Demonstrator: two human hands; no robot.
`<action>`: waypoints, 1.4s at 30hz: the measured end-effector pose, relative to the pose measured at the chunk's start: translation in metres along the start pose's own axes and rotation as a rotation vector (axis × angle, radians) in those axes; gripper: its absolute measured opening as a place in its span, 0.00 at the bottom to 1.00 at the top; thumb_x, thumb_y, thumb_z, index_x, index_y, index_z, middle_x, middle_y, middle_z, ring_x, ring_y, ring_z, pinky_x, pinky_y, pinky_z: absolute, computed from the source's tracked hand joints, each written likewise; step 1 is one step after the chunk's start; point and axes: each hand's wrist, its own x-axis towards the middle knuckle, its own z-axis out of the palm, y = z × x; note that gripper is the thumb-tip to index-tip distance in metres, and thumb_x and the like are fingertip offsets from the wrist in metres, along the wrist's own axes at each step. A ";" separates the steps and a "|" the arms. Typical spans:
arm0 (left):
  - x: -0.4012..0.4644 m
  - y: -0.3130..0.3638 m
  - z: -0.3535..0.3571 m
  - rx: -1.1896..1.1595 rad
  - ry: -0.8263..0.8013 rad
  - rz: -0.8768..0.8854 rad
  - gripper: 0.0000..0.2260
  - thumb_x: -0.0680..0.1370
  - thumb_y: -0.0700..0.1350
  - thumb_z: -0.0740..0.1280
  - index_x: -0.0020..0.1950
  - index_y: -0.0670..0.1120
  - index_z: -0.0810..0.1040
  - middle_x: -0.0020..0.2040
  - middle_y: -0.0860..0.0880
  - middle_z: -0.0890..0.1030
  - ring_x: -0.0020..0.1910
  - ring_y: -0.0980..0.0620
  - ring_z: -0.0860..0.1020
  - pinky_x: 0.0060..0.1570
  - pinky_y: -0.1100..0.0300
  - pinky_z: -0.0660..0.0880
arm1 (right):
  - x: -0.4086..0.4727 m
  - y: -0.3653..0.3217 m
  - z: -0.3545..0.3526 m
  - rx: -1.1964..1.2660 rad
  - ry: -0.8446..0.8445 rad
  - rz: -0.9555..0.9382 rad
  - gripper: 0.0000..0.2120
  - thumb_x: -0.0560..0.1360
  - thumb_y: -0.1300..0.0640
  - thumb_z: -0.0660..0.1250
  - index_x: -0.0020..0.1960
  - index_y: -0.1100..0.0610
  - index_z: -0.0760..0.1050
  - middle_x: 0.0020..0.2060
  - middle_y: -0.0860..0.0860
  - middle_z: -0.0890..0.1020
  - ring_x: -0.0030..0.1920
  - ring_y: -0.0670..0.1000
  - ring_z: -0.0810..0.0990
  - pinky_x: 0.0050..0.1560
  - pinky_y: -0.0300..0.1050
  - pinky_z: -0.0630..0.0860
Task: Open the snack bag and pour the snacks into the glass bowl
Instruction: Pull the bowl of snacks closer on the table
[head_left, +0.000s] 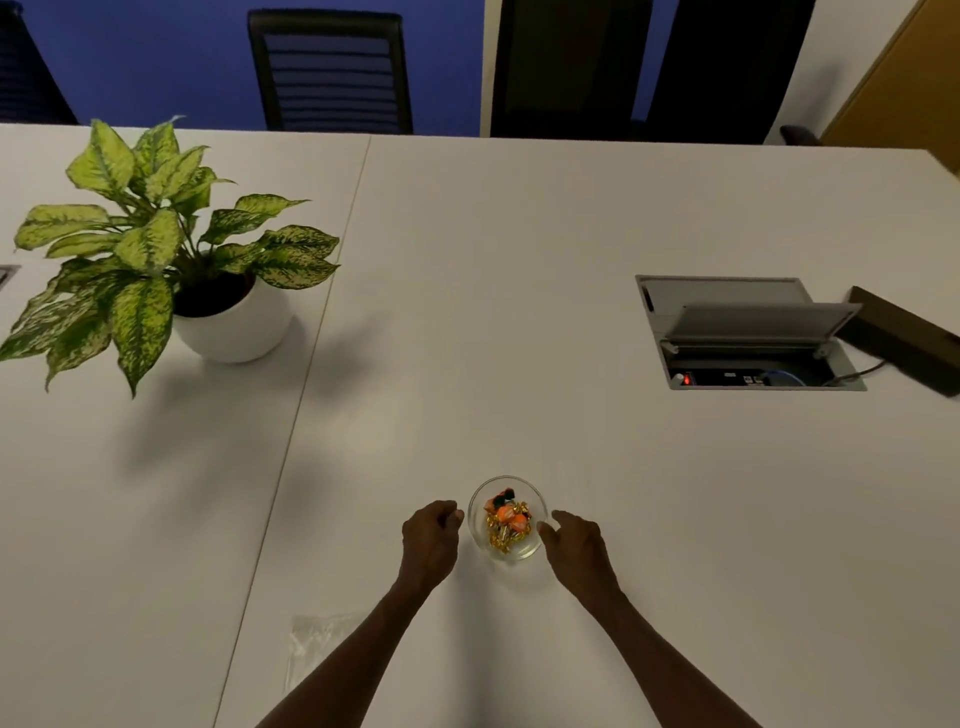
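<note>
A small glass bowl (535, 545) stands on the white table near me and holds orange and gold wrapped snacks (506, 522). My left hand (430, 538) rests just left of the bowl with its fingers curled in, close to the rim and holding nothing. My right hand (574, 545) is at the bowl's right side, thumb and fingertips touching the rim, fingers apart. A clear, flat snack bag (317, 644) lies on the table to the near left, partly hidden behind my left forearm.
A potted plant (156, 260) in a white pot stands at the far left. An open cable hatch (748, 338) sits in the table at the right, with a dark box (914, 343) beside it. Black chairs (332, 73) line the far edge.
</note>
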 end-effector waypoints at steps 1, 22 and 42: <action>0.003 0.002 0.003 -0.006 -0.003 -0.011 0.12 0.79 0.42 0.64 0.58 0.39 0.81 0.52 0.42 0.85 0.54 0.45 0.80 0.55 0.58 0.71 | 0.004 0.000 0.002 0.011 -0.006 0.009 0.19 0.79 0.53 0.65 0.62 0.66 0.76 0.49 0.61 0.85 0.54 0.59 0.83 0.55 0.51 0.79; 0.070 0.049 0.003 -0.043 0.020 0.031 0.09 0.77 0.43 0.69 0.53 0.43 0.85 0.48 0.46 0.87 0.37 0.51 0.84 0.45 0.54 0.82 | 0.067 -0.034 -0.017 0.105 0.096 -0.050 0.21 0.78 0.58 0.65 0.28 0.54 0.63 0.20 0.43 0.65 0.21 0.44 0.63 0.25 0.33 0.58; 0.267 0.130 -0.006 -0.105 0.133 0.021 0.08 0.77 0.42 0.68 0.51 0.41 0.85 0.46 0.41 0.87 0.43 0.41 0.84 0.49 0.50 0.80 | 0.275 -0.103 -0.018 0.143 0.155 -0.067 0.18 0.80 0.56 0.62 0.33 0.60 0.67 0.25 0.52 0.72 0.30 0.53 0.69 0.33 0.45 0.63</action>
